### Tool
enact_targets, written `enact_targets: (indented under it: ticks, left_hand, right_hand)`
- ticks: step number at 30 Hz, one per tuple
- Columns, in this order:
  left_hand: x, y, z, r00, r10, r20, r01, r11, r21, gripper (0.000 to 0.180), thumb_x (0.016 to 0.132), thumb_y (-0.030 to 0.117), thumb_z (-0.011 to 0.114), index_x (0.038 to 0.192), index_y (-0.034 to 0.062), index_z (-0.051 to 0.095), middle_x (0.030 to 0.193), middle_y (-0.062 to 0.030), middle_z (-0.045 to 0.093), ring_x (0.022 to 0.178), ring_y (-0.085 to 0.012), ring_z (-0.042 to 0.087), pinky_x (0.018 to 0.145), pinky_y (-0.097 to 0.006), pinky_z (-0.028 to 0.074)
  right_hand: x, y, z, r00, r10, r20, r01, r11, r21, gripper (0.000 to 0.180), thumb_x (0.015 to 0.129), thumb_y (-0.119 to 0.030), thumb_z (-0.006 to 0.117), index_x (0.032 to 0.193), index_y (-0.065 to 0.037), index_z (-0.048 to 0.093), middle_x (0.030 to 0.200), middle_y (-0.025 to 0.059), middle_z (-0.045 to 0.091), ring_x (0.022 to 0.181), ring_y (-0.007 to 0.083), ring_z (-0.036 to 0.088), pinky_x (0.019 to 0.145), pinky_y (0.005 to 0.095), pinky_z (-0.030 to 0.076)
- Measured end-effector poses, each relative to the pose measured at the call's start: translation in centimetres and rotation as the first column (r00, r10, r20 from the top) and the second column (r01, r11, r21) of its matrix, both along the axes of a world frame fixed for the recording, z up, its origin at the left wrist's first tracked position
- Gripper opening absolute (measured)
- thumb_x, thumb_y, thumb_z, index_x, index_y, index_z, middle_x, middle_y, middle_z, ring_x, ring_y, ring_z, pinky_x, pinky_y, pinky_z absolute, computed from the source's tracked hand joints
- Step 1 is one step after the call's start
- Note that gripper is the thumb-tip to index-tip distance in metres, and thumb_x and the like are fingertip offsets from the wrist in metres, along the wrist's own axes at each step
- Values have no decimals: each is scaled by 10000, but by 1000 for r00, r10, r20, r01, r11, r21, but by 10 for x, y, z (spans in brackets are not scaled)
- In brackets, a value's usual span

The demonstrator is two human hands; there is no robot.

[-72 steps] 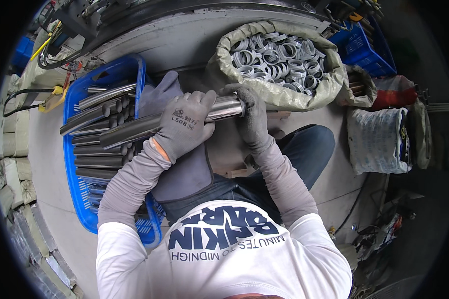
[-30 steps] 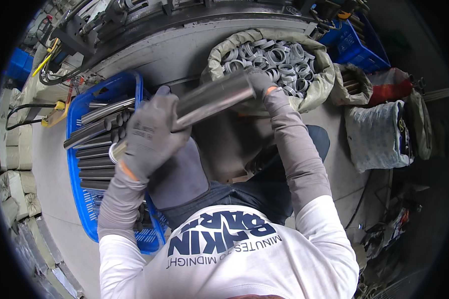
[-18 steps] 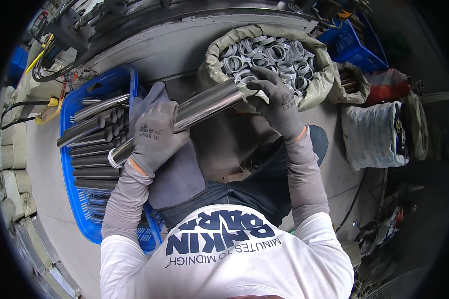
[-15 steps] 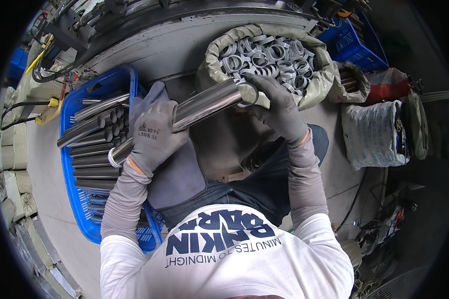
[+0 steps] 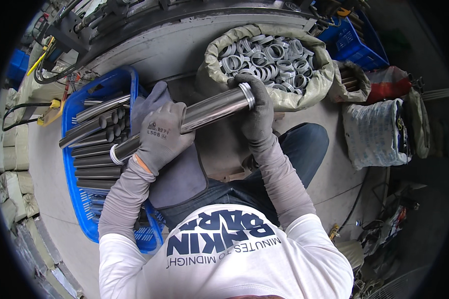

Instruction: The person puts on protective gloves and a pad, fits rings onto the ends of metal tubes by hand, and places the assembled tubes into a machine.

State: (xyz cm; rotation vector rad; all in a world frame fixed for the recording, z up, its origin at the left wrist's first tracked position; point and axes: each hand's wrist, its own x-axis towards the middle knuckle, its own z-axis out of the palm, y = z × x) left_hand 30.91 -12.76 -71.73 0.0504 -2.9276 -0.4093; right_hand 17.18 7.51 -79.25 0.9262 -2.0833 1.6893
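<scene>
A shiny metal tube (image 5: 214, 110) slants across in front of me, its right end higher up in the picture. My left hand (image 5: 165, 133), in a grey glove, is wrapped round its left half. A pale ring (image 5: 115, 155) sits on the tube's left end, just past that hand. At the other end, a grey ring (image 5: 247, 96) fits round the tube. My right hand (image 5: 257, 110), gloved too, cups this end, its palm against the ring and its fingers curled over the top; the fingertips are partly hidden. Below the left hand, a dark grey cloth (image 5: 179, 174) lies over my leg.
At left stands a blue basket (image 5: 70, 184) holding several metal tubes (image 5: 97, 162). A sack (image 5: 312, 94) full of grey rings (image 5: 277, 52) stands ahead. Further right are a white sack (image 5: 374, 134) and a blue crate (image 5: 364, 55). A machine bench (image 5: 174, 37) runs along the far side.
My right hand has moved left and turned its palm against the tube's right end; the ring there now sits squarely on the tube. The left hand keeps its hold, shifting slightly right.
</scene>
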Motion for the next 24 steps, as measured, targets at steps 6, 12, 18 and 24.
enact_targets:
  ticks: [6, 12, 18, 24]
  left_hand:
    - [0, -1, 1, 1000, -10, -3, 10, 1000, -21, 368, 731, 267, 775, 1016, 89, 625, 952, -121, 670, 893, -337, 695, 811, -451, 547]
    - [-8, 5, 4, 982, 38, 183, -29, 998, -55, 519, 718, 240, 819, 1177, 70, 646, 1032, -153, 691, 971, -372, 692, 859, -473, 539]
    - [-8, 2, 0, 990, 29, 135, -24, 999, -41, 423, 755, 266, 802, 1090, 75, 628, 1013, -134, 674, 969, -332, 699, 861, -448, 549]
    - [7, -11, 13, 995, -14, 96, 29, 987, -156, 575, 737, 268, 816, 1232, 76, 596, 1106, -153, 641, 1033, -340, 659, 893, -460, 517]
  right_hand:
    - [16, -9, 32, 780, 391, 489, -77, 835, -544, 391, 1060, -255, 563, 1252, 76, 643, 1114, 192, 709, 1022, 304, 755, 930, 389, 606]
    - [21, -22, 10, 810, 320, 491, 15, 826, -564, 329, 891, 22, 722, 1217, -11, 693, 1047, 117, 716, 948, 225, 717, 850, 337, 586]
    - [17, -33, -3, 958, -66, 277, 134, 964, -231, 318, 910, 20, 738, 1222, 6, 680, 1069, 127, 702, 934, 227, 726, 830, 330, 607]
    - [-30, -13, -8, 986, -1, 170, 33, 982, -186, 284, 951, -46, 690, 1230, 3, 705, 1071, 156, 744, 982, 252, 731, 881, 342, 577]
